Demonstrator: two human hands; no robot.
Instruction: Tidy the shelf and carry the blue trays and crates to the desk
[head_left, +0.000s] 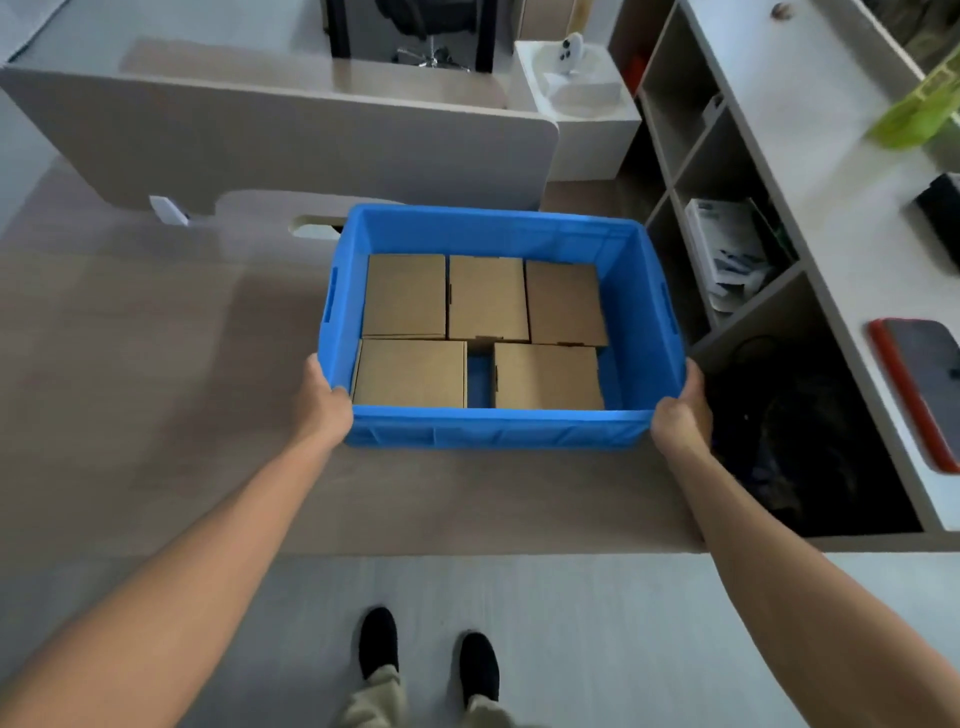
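Now, from the head view, the left hand (323, 402) grips the near-left corner of the blue crate (493, 428) and the right hand (681, 410) grips its near-right corner. Between the two hands the crate sits over the desk (156, 364), with five cardboard boxes (410, 374) lying flat inside. Beyond the right hand stands the shelf (737, 171), and a red-cased phone (919, 384) lies on its top.

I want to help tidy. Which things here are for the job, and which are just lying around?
For the job: crate, boxes inside it, desk, shelf, left hand and right hand gripping the crate's near corners.

Lying about: phone, papers, green thing.
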